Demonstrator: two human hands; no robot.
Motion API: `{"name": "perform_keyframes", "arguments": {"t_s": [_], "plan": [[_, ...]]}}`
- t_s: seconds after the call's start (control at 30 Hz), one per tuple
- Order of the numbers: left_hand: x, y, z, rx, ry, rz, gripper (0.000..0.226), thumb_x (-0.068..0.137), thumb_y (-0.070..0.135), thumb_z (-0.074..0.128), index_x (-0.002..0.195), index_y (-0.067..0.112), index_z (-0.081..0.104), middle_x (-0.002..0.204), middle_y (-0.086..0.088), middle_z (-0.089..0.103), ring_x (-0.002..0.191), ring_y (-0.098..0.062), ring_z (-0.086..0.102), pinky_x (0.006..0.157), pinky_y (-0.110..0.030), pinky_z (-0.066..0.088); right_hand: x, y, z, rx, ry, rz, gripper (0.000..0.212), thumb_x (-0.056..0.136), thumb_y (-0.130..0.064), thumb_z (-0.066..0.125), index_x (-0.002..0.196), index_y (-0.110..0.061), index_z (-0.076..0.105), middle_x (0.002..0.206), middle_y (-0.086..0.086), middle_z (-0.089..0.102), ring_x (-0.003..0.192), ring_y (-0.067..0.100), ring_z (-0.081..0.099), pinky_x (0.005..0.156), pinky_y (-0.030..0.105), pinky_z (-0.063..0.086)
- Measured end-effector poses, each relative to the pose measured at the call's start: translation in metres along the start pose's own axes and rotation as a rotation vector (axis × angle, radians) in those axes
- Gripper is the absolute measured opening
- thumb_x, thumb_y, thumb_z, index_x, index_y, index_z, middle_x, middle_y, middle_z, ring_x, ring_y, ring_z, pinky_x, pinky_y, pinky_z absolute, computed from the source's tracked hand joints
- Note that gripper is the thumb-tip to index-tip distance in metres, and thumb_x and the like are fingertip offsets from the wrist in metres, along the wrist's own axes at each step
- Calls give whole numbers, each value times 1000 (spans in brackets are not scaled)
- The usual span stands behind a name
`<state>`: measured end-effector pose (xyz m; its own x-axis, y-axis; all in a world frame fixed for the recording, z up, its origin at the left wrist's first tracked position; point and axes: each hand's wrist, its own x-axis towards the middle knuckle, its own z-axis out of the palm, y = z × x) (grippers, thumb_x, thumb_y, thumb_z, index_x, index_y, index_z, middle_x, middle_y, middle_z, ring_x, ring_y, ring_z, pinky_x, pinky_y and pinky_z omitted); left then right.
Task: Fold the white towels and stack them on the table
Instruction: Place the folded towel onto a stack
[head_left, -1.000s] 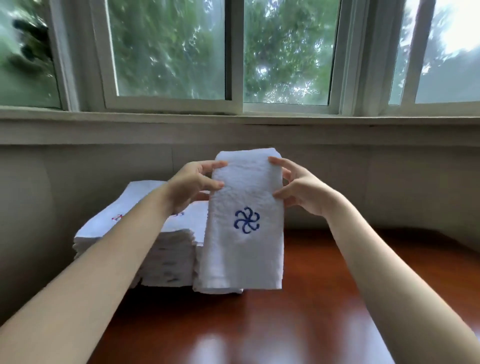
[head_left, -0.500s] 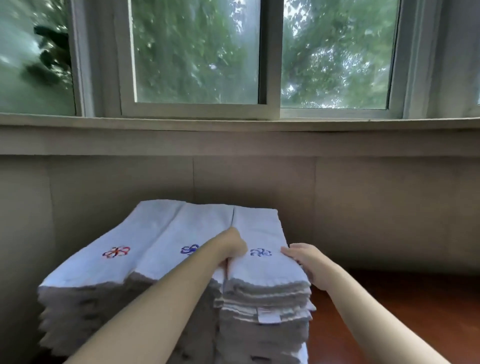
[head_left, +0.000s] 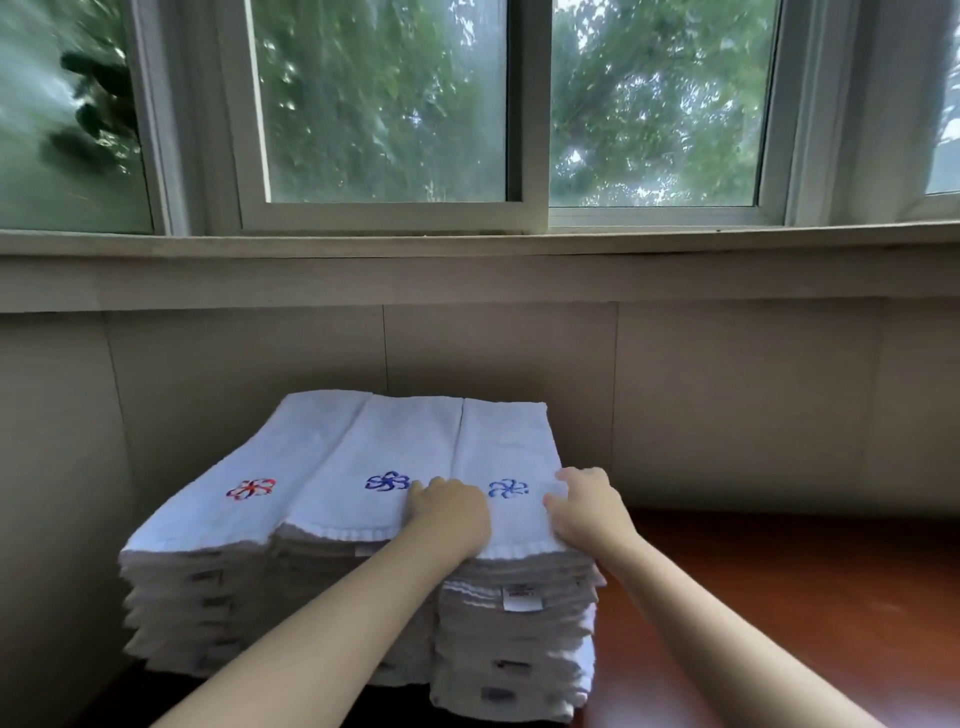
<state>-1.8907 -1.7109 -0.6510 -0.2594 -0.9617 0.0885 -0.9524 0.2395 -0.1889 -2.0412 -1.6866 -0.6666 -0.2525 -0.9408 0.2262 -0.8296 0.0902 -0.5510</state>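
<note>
Your bare forearms reach forward side by side from the bottom edge. Your left hand (head_left: 449, 514) and right hand (head_left: 589, 506) lie palm-down, fingers bent, on either side of one folded white terry towel (head_left: 506, 447). Whether they grip it is unclear.

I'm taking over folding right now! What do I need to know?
Left hand: rests on the top towel of the right stack, by the gap to the middle stack.
Right hand: fingers on that towel's right edge.
Done: towel folded and laid on; three stacks stand on the table.
Left: let go; no unfolded towel in view.
</note>
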Motion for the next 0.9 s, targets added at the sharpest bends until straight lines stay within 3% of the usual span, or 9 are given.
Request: {"name": "perform_keyframes", "arguments": {"t_s": [0.1,0.13,0.23,0.3,0.37,0.47,0.6,0.77,0.9], "plan": [[-25,-5,4,53,80,82,38,96,16,32,131,9,48,135,-9,48,127,-27,42,110,-42,24,-27,-8,12,-162,20,-243,27,98,-23,33,100,-9,56,104,6,49,111,27,47,93,37,42],[-34,-6,7,52,122,108,38,98,17,31,131,9,48,135,-9,48,126,-27,43,110,-42,23,-36,-9,15,-218,15,-297,27,99,-23,30,102,-10,53,102,4,47,109,26,46,92,38,40],[-58,-12,18,-15,236,181,40,102,23,25,136,9,40,141,-7,42,130,-23,39,112,-39,18,-60,-8,17,-317,-15,-315,33,100,-29,28,124,-13,43,124,2,44,122,24,37,92,37,35],[-74,-17,26,-59,242,220,47,103,28,26,145,10,27,153,-6,29,139,-20,28,116,-39,11,-75,-6,10,-347,-91,-308,41,100,-30,32,138,-15,34,143,0,34,135,23,26,105,42,28],[-90,-21,29,-73,212,231,53,102,30,28,150,11,16,158,-3,16,144,-16,17,118,-39,6,-87,-4,-1,-373,-162,-299,46,99,-28,37,143,-16,29,150,-2,26,139,22,20,111,45,23],[-115,-22,29,-102,129,219,55,101,27,32,152,13,14,160,-1,9,146,-16,9,118,-40,6,-105,-4,-19,-382,-230,-287,40,96,-25,41,135,-19,41,139,1,37,130,21,32,106,43,31],[-148,-22,23,-145,48,189,53,98,28,38,147,12,27,153,-4,29,140,-22,27,113,-41,25,-132,2,-45,-308,-289,-227,39,91,-20,45,129,-14,53,132,3,54,123,23,46,102,35,39],[-182,-32,22,-273,-93,131,58,98,31,39,151,17,20,154,-4,24,139,-26,29,109,-41,34,-175,14,-71,-218,-284,-117,40,91,-26,49,130,-18,54,133,2,56,122,18,51,98,25,40],[-205,-36,30,-360,-174,110,57,96,33,42,150,20,26,151,-5,29,134,-25,38,104,-36,39,-210,29,-76,-76,-240,-28,39,92,-24,50,131,-19,54,135,0,54,119,15,53,94,21,41]]}}
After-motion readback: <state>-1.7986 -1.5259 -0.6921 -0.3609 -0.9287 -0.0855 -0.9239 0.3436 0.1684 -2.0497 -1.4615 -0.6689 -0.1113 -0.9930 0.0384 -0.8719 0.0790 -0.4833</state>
